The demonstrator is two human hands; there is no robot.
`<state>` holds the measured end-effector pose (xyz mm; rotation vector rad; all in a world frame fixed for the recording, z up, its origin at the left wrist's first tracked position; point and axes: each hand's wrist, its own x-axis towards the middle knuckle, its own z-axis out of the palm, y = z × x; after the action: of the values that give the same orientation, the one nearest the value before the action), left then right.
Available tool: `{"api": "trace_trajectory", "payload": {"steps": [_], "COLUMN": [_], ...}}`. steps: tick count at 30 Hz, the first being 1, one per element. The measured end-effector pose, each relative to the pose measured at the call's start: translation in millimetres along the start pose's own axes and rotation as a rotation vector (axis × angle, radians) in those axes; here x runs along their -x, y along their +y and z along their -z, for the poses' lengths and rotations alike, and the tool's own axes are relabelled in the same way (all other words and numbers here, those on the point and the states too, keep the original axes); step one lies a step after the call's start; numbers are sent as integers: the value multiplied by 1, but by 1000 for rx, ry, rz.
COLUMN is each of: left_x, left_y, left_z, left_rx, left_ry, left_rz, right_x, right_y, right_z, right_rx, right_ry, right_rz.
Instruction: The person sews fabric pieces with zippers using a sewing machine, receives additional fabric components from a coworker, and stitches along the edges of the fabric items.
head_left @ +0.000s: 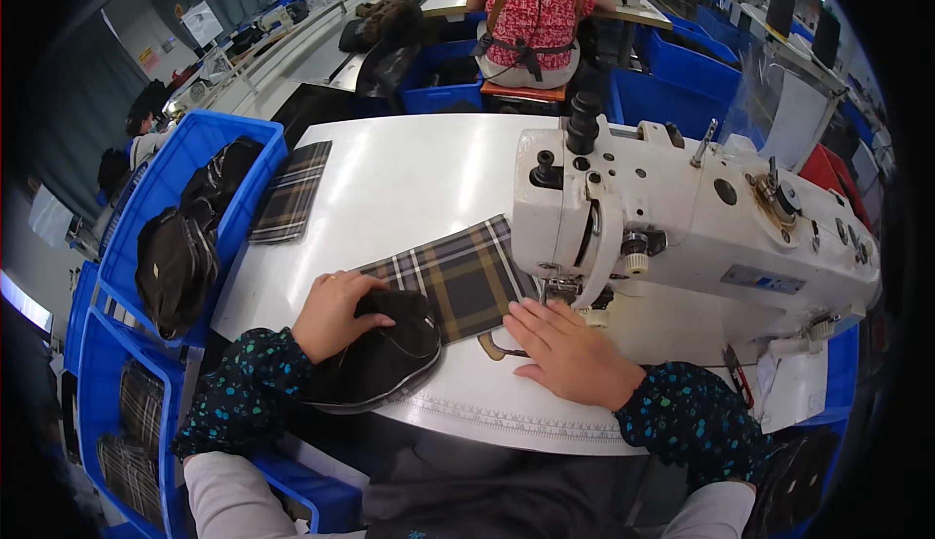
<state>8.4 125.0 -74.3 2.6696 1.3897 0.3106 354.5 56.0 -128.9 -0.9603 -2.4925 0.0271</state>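
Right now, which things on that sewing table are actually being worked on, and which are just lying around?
In use:
- left hand resting on the black fabric piece
- right hand flat on the table by the plaid fabric piece
- sewing machine, with the plaid piece reaching under its head

Lying about:
- second plaid piece at the table's far left
- blue bin holding dark pieces

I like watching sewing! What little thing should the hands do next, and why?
Probably slide the plaid fabric piece a little further under the sewing machine needle. Its right edge already lies by the presser foot, the right hand lies flat at that edge, and the left hand steadies the black fabric piece joined to it.
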Motion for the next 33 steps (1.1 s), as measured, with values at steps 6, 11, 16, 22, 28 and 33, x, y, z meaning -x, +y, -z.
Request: {"api": "trace_trajectory", "payload": {"steps": [6,11,16,22,28,33], "left_x": [16,-36,-86,-122,-136,-127], "left_y": [-6,20,69,69,73,62], "left_z": [40,71,17,-30,-34,-46], "left_rx": [630,599,98,135,361,459], "left_ry": [-222,-514,-619,-464,-464,-336], "left_rz": [119,-116,-150,-143,-232,-303], "right_x": [7,20,21,23,23,-6], "right_y": [-30,-64,-70,-77,-55,-27], "right_z": [2,1,-2,0,0,8], "right_rx": [62,20,-42,-15,-22,120], "right_ry": [-37,-63,-22,-16,41,303], "right_rz": [91,143,112,57,117,85]}}
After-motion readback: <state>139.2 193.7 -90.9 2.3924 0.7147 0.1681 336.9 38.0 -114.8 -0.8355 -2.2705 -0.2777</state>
